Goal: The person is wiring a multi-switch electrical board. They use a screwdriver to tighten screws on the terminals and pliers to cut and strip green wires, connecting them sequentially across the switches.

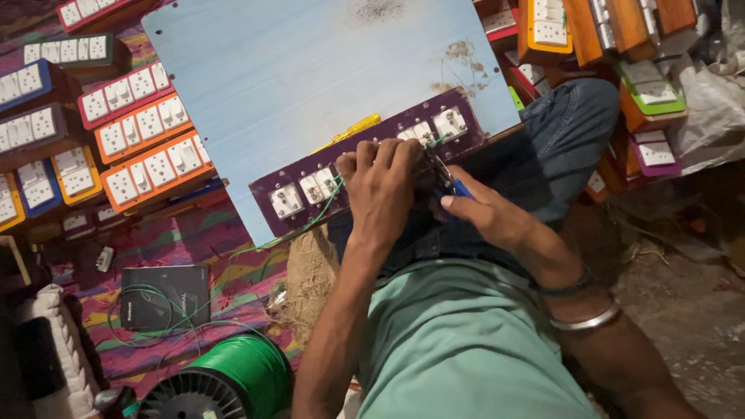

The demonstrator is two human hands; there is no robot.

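A purple switch board with white sockets lies along the near edge of a light blue board that rests on the person's lap. The left hand sits on top of the purple switch board, its fingers bent and pressed down on the middle of it. The right hand is just beside it, with its fingers closed around small pliers with blue handles. The tips of the pliers reach the purple switch board close to the left hand. A thin green wire runs from the purple switch board down over the near edge to a green wire spool on the floor. Most of the light blue board is bare behind the hands. Stacks of orange and blue switch boards crowd the floor near its left edge.
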